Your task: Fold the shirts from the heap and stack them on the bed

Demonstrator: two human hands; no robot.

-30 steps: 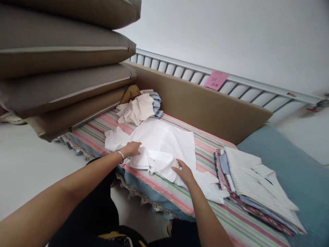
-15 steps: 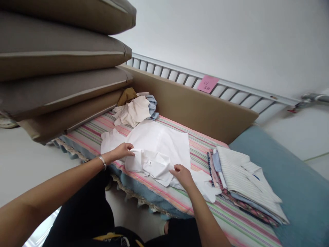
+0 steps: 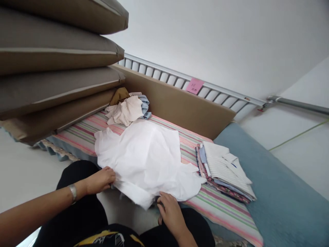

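Note:
A white shirt (image 3: 147, 154) lies spread out on the striped cloth (image 3: 226, 214), its near edge hanging over the front. My left hand (image 3: 101, 179) is closed at the shirt's near left edge, fingertips curled against the fabric. At the near right edge is my right hand (image 3: 171, 211), thumb and forefinger apart, fingertips touching or very close to the shirt. To the right of the shirt sits a stack of folded clothes (image 3: 226, 168), a striped collared one on top.
Crumpled clothes (image 3: 128, 109) lie behind the shirt. Thick brown cushions (image 3: 59, 55) are stacked at the left. A brown board (image 3: 174, 103) leans along the railing (image 3: 159, 73), which bears a pink note (image 3: 195, 85). Blue fabric (image 3: 272, 192) covers the right side.
The folded-up near part of the shirt has been opened out toward me and lies flatter. Both hands have moved down to its near edge. The view has shifted slightly rightward.

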